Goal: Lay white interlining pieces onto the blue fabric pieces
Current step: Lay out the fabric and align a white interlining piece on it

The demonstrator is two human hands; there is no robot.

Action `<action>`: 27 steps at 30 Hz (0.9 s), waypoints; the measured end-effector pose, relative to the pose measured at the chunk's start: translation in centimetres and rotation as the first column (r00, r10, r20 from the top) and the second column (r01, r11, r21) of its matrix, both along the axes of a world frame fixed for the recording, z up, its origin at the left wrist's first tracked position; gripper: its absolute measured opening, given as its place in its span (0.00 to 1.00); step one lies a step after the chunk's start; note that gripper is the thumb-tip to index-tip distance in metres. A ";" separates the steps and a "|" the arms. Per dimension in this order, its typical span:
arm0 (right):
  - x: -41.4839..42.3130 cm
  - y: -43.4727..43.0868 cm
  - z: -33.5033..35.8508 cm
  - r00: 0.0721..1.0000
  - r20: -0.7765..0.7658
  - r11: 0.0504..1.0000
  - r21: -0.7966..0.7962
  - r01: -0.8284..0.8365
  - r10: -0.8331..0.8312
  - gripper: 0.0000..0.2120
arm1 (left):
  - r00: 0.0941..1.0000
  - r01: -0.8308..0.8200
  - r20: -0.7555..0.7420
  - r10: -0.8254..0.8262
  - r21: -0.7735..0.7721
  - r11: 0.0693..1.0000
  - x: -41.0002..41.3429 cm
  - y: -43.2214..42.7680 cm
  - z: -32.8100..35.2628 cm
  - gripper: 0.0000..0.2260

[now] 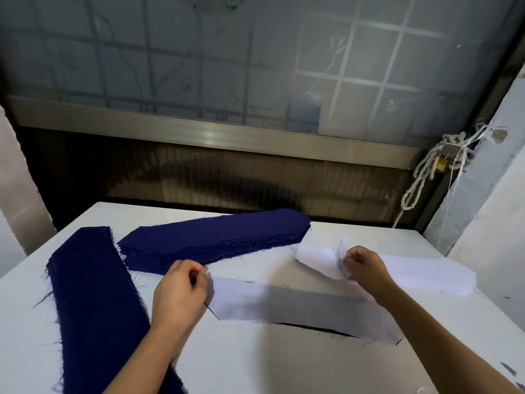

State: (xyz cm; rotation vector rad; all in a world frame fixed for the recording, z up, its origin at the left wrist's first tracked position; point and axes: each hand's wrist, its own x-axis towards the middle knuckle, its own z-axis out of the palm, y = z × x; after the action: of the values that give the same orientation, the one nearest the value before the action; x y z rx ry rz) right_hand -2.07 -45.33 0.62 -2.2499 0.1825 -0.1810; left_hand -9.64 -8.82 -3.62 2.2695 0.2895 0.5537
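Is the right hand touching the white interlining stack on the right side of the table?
Touching. The head view shows the right hand pinching the lifted, curled end of the white interlining stack, with no gap between them.

Soft daylight comes through the frosted window [255, 52] beyond the far edge of the worktop [284, 365]. The white top is evenly lit and shows no glare. A diffuse grey shadow crosses the middle of the interlining piece [298, 302]. The window rail [213, 135] has a faint sheen and bows with wide-angle distortion. Fine detail looks slightly smeared.
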 end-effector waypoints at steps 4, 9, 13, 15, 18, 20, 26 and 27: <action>-1.0 0.3 0.8 0.987 0.146 0.997 -0.039 0.067 -0.061 0.09 | 0.998 -0.007 0.058 0.005 0.023 1.000 -0.2 -0.1 0.3 0.03; -4.9 4.9 1.3 0.892 0.443 0.920 -0.380 0.098 0.088 0.07 | 0.986 0.083 0.134 -0.098 0.115 0.990 -0.6 -0.5 0.5 0.05; -7.7 11.1 -0.3 0.816 0.490 0.811 -0.583 0.044 0.308 0.03 | 0.960 0.228 0.116 -0.257 0.213 0.950 -0.7 -0.6 0.4 0.18; -8.7 13.9 -1.5 0.792 0.469 0.763 -0.646 0.007 0.390 0.01 | 0.943 0.290 0.107 -0.317 0.211 0.933 -1.0 -0.6 0.6 0.26; -9.5 16.8 -2.7 0.798 0.410 0.705 -0.708 -0.026 0.441 0.07 | 0.908 0.361 0.166 -0.384 0.154 0.920 -1.4 -0.6 0.9 0.27; -9.7 17.9 -3.2 0.801 0.390 0.696 -0.717 -0.046 0.454 0.05 | 0.887 0.404 0.167 -0.430 0.169 0.899 -1.6 -0.8 1.1 0.27; -9.7 18.3 -3.4 0.762 0.422 0.734 -0.671 -0.100 0.490 0.05 | 0.899 0.372 0.116 -0.422 0.304 0.877 -1.1 -1.4 0.7 0.21; -9.6 18.2 -3.4 0.764 0.440 0.764 -0.637 -0.104 0.471 0.08 | 0.895 0.363 0.136 -0.426 0.335 0.870 -1.2 -1.5 0.9 0.18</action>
State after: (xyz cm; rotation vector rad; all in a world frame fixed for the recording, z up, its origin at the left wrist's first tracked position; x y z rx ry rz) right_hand -11.68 -27.11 -2.74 -2.6550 -0.6687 -0.8388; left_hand -10.85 -10.29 -2.74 2.4420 -0.3893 0.6378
